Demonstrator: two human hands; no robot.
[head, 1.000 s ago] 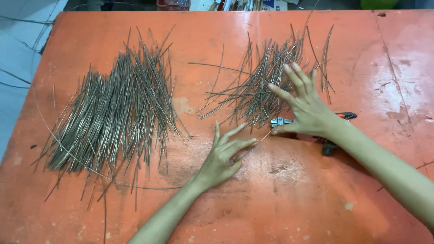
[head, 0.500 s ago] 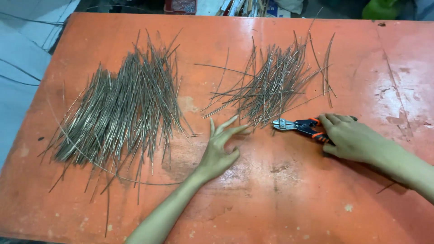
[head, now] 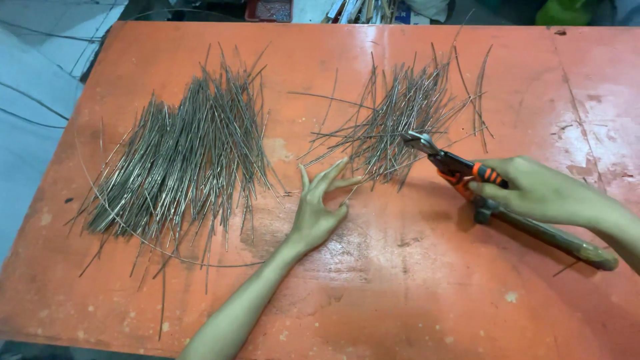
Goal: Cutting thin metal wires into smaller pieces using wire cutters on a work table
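My right hand (head: 541,192) grips a pair of orange-and-black handled cutters (head: 455,165) and holds them lifted, jaws pointing left at the edge of the smaller pile of thin metal wires (head: 400,113). My left hand (head: 319,207) lies flat on the orange table (head: 373,287) with fingers spread, its fingertips touching the near ends of that smaller pile. A bigger pile of wire lengths (head: 183,157) is spread out on the left half of the table, apart from both hands.
A long dark tool (head: 553,237) lies on the table under my right forearm. One long curved wire (head: 193,260) loops around the front of the bigger pile. Boxes and clutter (head: 320,10) sit beyond the table's far edge. Grey floor (head: 33,87) shows at left.
My right hand left the smaller wire pile, closed on the cutters beside it and raised them, jaws toward the pile. My left hand slid slightly forward to the wire ends.
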